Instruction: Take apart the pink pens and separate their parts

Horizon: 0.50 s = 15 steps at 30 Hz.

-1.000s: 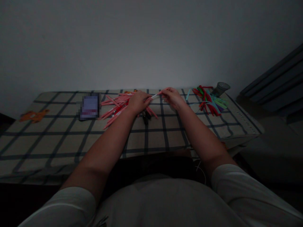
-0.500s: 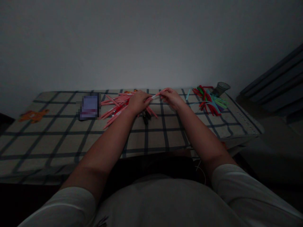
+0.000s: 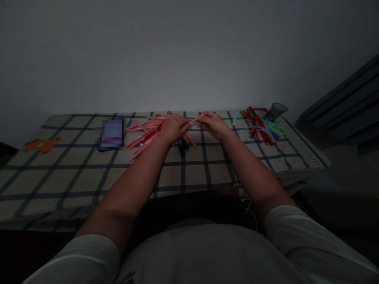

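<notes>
My left hand [image 3: 173, 127] and my right hand [image 3: 213, 123] meet over the far middle of a checked tablecloth [image 3: 74, 173]. Both pinch the same thin pink stick [image 3: 196, 118], which spans the small gap between them. Under and left of my left hand lies a heap of several pink sticks [image 3: 145, 132]. A small dark object [image 3: 182, 146] sits on the cloth just in front of my left hand. The light is dim and finger detail is hard to read.
A blurred-out rectangular device [image 3: 111, 134] lies left of the pink heap. An orange figure [image 3: 41, 145] rests at the far left. A pile of red, green and blue strips [image 3: 262, 125] and a grey cup [image 3: 276, 110] stand at the far right, near the table's edge.
My right hand has moved slightly left toward my left hand, so the exposed part of the pink stick between them is shorter. The arms otherwise hold their places.
</notes>
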{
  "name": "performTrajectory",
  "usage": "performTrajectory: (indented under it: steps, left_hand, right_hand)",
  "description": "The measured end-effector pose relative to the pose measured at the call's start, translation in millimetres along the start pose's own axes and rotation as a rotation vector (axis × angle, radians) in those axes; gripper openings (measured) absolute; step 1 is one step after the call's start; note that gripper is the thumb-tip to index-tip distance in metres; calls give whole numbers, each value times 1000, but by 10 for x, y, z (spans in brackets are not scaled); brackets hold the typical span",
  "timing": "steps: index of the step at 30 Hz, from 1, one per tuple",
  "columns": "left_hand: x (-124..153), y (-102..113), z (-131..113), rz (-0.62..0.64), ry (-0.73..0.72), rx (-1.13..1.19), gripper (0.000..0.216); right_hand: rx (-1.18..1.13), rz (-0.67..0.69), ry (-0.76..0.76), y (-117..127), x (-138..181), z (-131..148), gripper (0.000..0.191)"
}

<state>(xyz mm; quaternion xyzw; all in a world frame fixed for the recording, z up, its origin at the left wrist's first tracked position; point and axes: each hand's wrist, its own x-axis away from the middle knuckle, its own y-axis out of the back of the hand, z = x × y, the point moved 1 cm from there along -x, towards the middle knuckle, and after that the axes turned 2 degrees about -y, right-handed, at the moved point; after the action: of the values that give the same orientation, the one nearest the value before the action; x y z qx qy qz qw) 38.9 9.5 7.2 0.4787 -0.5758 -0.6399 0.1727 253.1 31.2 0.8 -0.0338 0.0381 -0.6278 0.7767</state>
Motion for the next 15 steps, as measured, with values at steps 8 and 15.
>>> performTrajectory:
  steps: [8, 15]
  left_hand:
    - [0, -17, 16, -3, -50, 17, 40]
    - [4, -19, 20, -9, -40, 17, 41]
  right_hand:
    - [0, 23, 13, -4, -10, -23, 33]
    - [7, -3, -14, -36, 27, 26, 32]
